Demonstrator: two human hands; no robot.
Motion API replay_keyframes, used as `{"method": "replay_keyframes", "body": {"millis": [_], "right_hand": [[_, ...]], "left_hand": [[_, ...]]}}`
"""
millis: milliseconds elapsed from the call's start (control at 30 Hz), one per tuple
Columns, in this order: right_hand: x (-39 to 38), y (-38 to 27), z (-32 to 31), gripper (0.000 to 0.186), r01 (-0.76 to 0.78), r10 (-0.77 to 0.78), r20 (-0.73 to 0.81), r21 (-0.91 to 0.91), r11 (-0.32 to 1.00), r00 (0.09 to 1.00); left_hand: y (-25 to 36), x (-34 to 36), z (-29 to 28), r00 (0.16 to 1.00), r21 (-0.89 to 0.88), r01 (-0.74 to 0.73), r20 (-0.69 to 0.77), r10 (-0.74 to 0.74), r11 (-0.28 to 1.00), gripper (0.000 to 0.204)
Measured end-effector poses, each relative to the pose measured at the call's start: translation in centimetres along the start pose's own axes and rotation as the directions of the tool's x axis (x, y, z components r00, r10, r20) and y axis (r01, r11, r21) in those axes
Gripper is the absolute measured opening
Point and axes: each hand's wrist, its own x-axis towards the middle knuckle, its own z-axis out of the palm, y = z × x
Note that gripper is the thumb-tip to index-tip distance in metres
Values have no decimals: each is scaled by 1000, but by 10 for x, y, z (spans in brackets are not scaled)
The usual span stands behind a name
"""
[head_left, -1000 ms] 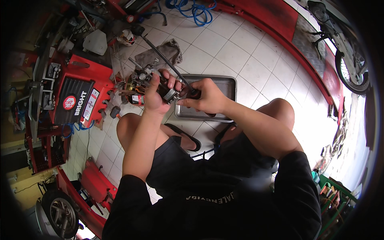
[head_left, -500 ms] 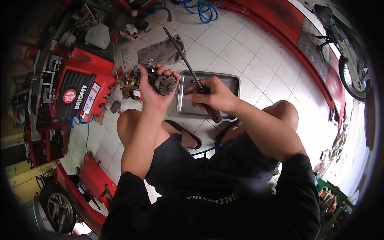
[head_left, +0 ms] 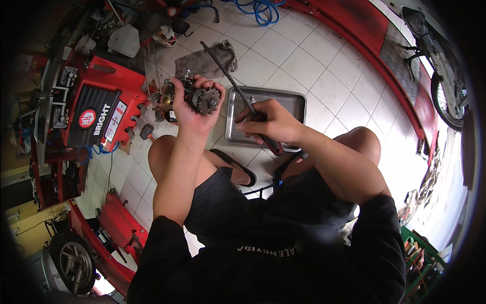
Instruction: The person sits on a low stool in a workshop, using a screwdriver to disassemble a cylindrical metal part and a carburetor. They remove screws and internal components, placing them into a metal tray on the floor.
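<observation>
The small motor part (head_left: 195,97) is dark metal with a toothed gear on its end facing right, held upright inside the left grip (head_left: 190,109). The long screwdriver (head_left: 238,91), black-shafted with a dark red-ended handle, slants up-left out of the right grip (head_left: 268,124).

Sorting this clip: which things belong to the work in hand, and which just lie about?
In use:
left hand gripping metal part with gear
right hand holding long screwdriver

Lying about:
steel tray
grey rag
blue hose
red tool cart
</observation>
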Motion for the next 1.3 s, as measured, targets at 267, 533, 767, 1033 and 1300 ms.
{"method": "replay_keyframes", "body": {"millis": [267, 533, 767, 1033, 1300], "right_hand": [[0, 0, 0, 28, 4, -4, 14, 1, 1000, 1000], [-3, 0, 1, 29, 19, -19, 0, -17, 1000, 1000], [-8, 0, 1, 31, 26, -26, 3, -63, 998, 1000], [-11, -4, 3, 30, 37, -34, 34, -92, 995, 999], [-9, -1, 3, 32, 9, -4, 51, -105, 994, 999]], "left_hand": [[1, -1, -3, 999, -77, 32, 31, -29, 996, 52], [-3, -1, 1, 998, -35, -32, -55, 30, 999, 66], [5, 6, -13, 997, -103, -51, -63, 44, 993, 48], [16, 12, -33, 999, -95, -15, 35, 19, 995, 56], [5, 8, -12, 997, -63, -11, -75, 6, 998, 56]]}}
